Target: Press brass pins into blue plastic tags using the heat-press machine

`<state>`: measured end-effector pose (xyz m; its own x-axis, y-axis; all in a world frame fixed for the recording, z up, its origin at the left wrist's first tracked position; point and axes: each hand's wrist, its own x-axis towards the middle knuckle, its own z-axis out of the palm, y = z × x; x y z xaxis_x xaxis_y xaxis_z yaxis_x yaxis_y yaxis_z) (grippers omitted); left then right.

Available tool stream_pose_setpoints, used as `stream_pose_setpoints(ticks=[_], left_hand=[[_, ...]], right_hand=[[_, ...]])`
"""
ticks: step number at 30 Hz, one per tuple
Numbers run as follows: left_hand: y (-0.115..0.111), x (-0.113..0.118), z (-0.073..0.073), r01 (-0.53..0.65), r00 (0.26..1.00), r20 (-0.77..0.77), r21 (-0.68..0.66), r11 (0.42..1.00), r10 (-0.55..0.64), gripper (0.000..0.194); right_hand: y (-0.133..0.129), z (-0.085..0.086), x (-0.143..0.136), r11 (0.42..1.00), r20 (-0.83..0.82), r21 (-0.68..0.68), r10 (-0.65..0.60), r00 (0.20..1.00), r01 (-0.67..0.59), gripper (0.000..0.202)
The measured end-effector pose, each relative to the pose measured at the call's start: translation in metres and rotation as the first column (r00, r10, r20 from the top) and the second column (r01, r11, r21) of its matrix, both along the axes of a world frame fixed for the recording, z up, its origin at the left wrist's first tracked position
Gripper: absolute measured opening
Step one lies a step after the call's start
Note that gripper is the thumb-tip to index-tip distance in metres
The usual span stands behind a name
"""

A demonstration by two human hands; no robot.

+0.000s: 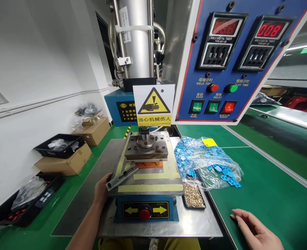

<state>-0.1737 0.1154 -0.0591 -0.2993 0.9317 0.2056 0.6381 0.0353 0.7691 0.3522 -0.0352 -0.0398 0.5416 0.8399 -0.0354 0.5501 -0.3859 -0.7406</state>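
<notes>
My left hand (101,190) is at the left side of the blue press base (119,208), its fingers mostly hidden along the side. Close by, a metal bar (122,177) lies slanted on the press bed (150,188), which has yellow tape strips. The steel press head (146,147) is down over an orange block (149,164); anything between them is hidden. To the right, my right hand (257,229) rests low over the green table (273,180), thumb and fingers closed together. Whatever they hold, if anything, I cannot make out.
A black tray of small brass inserts (194,196) sits right of the base. Behind it lies a clear bag of blue plastic parts (207,159). The control panel (221,80) and a warning sign (154,105) hang above. Boxes (65,161) and black bins (25,199) stand left.
</notes>
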Motion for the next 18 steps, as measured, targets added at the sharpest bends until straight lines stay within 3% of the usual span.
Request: stream_pose_setpoints(ticks=[8,12,18], left_hand=[[-0.001,0.001,0.003,-0.009,1.000,-0.004,-0.016,1.000,0.009,0.042],[0.001,-0.002,-0.004,0.011,1.000,-0.018,0.002,1.000,-0.011,0.041],[0.006,-0.007,-0.016,-0.016,0.998,-0.057,0.041,0.999,0.018,0.040]], right_hand=[[0.000,-0.001,0.002,0.998,0.037,0.063,0.016,0.999,-0.019,0.051],[0.000,-0.003,0.004,0.992,0.068,0.118,0.046,0.997,-0.054,0.046],[-0.002,-0.009,0.007,0.992,0.100,0.098,0.065,0.993,-0.074,0.046]])
